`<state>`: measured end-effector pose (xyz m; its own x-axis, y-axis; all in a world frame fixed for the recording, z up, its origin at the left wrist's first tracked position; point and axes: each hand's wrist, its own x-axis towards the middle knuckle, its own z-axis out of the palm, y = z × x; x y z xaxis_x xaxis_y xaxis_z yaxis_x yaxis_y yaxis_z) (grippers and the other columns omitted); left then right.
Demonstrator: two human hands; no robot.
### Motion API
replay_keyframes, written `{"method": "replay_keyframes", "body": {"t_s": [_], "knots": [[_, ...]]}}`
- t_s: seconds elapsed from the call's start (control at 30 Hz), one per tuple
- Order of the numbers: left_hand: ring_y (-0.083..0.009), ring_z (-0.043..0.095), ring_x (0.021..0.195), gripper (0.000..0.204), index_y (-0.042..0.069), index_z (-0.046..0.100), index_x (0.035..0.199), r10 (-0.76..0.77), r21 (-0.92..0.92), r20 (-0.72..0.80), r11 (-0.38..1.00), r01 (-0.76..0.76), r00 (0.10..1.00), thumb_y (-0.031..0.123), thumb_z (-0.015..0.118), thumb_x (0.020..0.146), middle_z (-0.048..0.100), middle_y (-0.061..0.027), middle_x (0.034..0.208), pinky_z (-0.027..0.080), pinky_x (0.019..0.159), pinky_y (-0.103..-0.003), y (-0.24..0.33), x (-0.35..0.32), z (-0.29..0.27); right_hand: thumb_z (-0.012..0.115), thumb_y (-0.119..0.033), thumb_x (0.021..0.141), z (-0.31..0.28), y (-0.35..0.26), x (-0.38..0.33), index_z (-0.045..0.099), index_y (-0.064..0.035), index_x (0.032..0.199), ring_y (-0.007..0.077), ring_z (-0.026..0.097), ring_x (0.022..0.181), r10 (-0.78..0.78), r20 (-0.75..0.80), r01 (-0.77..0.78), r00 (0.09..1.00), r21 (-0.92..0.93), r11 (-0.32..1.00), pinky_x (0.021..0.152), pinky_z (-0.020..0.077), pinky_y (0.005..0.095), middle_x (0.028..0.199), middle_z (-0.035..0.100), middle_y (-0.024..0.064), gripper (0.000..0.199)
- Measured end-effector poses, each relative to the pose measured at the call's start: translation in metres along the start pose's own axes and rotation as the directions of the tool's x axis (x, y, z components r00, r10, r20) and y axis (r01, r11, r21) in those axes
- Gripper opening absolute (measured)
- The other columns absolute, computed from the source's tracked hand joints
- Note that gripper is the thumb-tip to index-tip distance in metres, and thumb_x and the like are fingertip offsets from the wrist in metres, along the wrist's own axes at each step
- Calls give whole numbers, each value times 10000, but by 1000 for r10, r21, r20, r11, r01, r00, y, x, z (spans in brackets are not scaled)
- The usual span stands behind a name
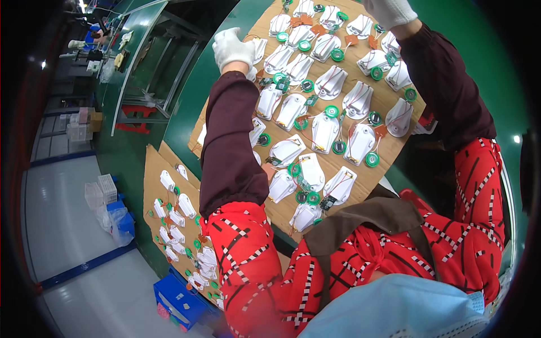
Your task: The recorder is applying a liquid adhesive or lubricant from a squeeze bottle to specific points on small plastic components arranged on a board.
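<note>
My left hand (233,49), in a white glove, is at the left edge of a large cardboard sheet (352,63). Its fingers look curled in; what they hold, if anything, is hidden. My right hand (390,11), also gloved, reaches to the sheet's far right side, its fingers partly cut off by the frame's upper edge. Rows of white plastic housings (326,133) cover the sheet. Thin wires join many of them to green-rimmed round parts (372,159) and small green circuit boards (282,83). One white housing (258,49) lies right beside my left hand.
A second cardboard sheet (151,186) with similar housings lies at the lower left. The sheets rest on a green surface (194,107). A blue bin (177,301) stands below, and a red stool (135,117) sits under the neighbouring table. Clear plastic containers (101,191) are farther left.
</note>
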<state>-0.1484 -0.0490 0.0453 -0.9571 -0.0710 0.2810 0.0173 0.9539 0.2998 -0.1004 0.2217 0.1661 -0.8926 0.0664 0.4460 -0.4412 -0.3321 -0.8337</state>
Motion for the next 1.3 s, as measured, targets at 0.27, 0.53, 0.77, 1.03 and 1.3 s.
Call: {"method": "replay_keyframes", "body": {"t_s": [0.27,0.53,0.77,1.03,1.3], "knots": [[-254,645,977,291,188,707,1030,116,106,415,979,-174,902,295,661,763,675,-90,1059,492,868,-341,56,-35,-18,709,-185,824,-13,15,-25,584,-45,1127,138,628,852,170,44,-168,984,-50,985,697,518,272,1011,642,46,357],[-277,635,1034,306,69,673,1071,33,415,429,881,-229,903,230,613,818,645,-145,1129,526,819,-351,73,-32,-9,731,-126,794,-7,34,-31,624,-27,1076,120,628,844,270,81,-266,959,-65,962,711,514,260,967,668,47,317],[-316,628,1033,319,62,628,1090,-50,275,421,959,-75,906,243,596,828,648,-173,1103,500,861,-383,43,-27,-7,727,-183,806,4,51,-29,628,-31,1072,110,620,819,428,141,-355,893,-365,861,693,506,250,945,669,49,321],[-372,616,999,314,91,581,1081,38,185,326,977,-103,945,330,527,885,650,-204,1042,481,857,-436,40,-29,-11,750,-149,782,13,78,-32,616,-11,1111,139,639,898,378,176,-336,909,-228,914,811,519,279,1006,672,75,381],[-403,611,984,322,83,493,1102,83,152,347,978,-143,934,352,450,930,644,-231,1030,477,842,-464,32,-19,-7,771,-146,738,25,85,-30,613,-11,1125,150,636,930,356,173,-280,918,-352,893,836,505,288,1032,672,81,439]]}}
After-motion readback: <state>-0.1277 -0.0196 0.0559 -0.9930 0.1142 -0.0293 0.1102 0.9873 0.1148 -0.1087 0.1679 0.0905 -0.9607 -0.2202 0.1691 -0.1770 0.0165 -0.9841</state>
